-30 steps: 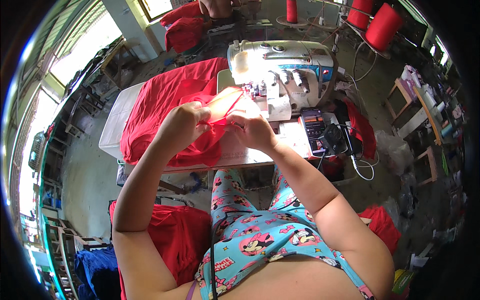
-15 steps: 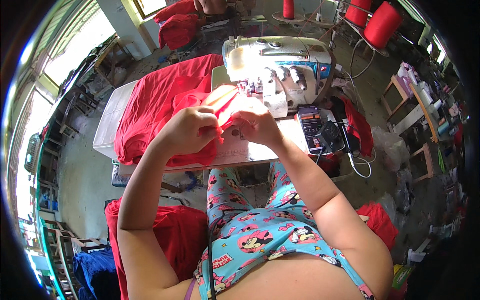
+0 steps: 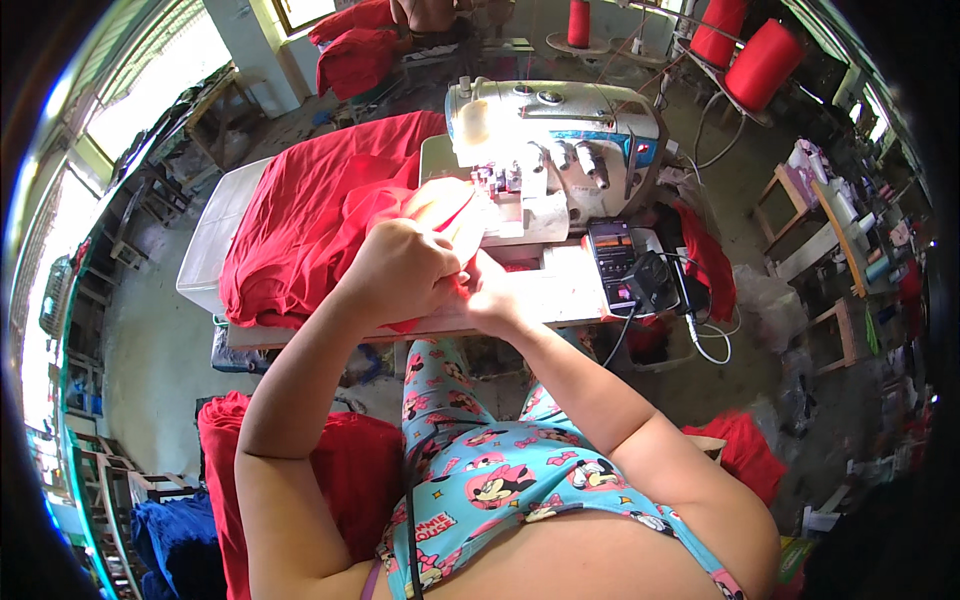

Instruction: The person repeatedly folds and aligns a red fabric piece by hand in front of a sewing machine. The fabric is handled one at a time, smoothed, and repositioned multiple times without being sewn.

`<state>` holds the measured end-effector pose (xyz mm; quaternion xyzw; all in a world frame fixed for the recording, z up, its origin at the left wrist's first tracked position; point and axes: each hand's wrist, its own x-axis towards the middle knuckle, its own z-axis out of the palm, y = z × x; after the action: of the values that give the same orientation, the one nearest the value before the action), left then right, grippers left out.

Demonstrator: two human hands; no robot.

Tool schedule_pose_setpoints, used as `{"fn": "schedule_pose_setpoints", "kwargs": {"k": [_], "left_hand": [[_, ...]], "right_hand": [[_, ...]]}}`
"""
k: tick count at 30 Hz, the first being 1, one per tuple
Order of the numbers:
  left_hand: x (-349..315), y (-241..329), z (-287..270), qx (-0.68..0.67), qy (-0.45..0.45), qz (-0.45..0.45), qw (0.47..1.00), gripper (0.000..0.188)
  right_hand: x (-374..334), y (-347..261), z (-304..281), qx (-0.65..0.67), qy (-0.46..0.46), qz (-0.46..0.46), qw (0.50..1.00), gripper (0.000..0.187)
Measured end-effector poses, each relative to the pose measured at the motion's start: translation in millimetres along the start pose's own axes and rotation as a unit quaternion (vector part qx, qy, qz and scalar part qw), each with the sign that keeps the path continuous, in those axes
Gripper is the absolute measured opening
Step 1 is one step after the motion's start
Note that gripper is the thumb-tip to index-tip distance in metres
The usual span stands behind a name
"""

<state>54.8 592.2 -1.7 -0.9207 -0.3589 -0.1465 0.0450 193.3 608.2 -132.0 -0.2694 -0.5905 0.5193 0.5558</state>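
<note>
Red fabric (image 3: 320, 215) lay draped across the left side of a pale sewing table (image 3: 545, 295), its bunched, brightly lit end just beside a sewing machine (image 3: 610, 125). The left hand (image 3: 408, 268), fingers curled, pinched its near edge; the right hand (image 3: 493, 295) met it there, its grip impossible to tell.
</note>
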Motion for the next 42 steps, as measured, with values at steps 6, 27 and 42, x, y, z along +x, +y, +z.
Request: {"fn": "schedule_pose_setpoints", "kwargs": {"k": [6, 27, 42], "left_hand": [[23.2, -29.4, -24.1, -0.077, -0.025, -0.065, 0.995, 0.009], [30.0, 9.6, -3.3, -0.177, -0.037, -0.107, 0.978, 0.015], [36.9, 12.7, 83.3, 0.079, 0.044, -0.102, 0.991, 0.004]], "right_hand": [[47.1, 34.9, -42.7, -0.300, 0.233, -0.119, 0.917, 0.032], [27.6, 51.1, -58.3, -0.189, 0.098, -0.111, 0.971, 0.035], [25.4, 31.2, -59.3, -0.370, 0.109, -0.245, 0.889, 0.030]]}}
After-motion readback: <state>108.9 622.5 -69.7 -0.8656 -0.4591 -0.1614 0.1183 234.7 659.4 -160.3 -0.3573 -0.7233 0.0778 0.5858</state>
